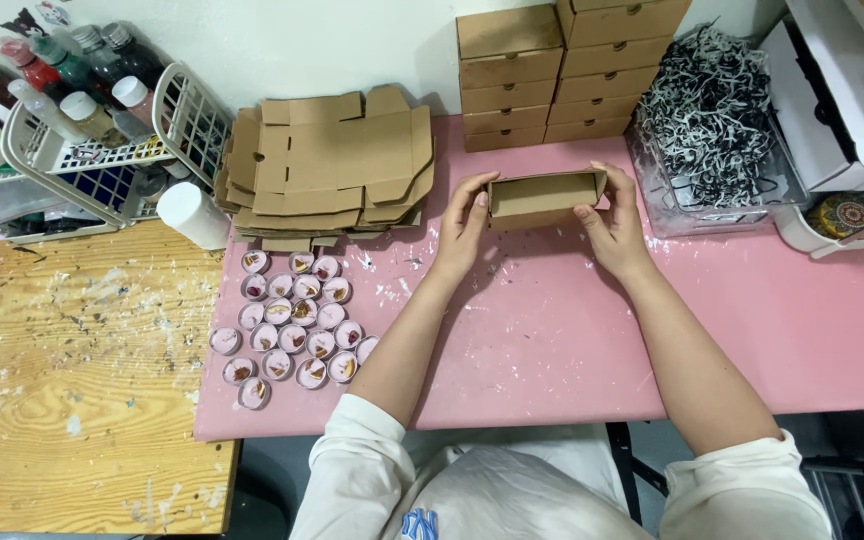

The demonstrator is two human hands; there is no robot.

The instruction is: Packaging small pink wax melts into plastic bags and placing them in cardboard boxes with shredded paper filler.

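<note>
Above the frame's centre, on the pink table (552, 340), the left hand (464, 228) and right hand (614, 225) pinch a half-folded cardboard box (542, 197) at either end, fingers curled round its walls. Folding looks midway; its flaps likely need tucking next.

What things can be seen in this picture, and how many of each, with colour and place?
small open box: one, brown cardboard, held between both hands above the pink mat
flat box blanks: a stack, brown, back of the mat, left of the hands
folded boxes: two stacks, brown, against the wall
tealight candles: about twenty, pink with dried petals, left part of the mat
shredded paper: a heap, black and white, in a clear tub at right
baskets with bottles: white, far left
pink mat: one, paint-flecked
wooden table: one, left
left hand: on the box's left end
right hand: on its right end
</note>
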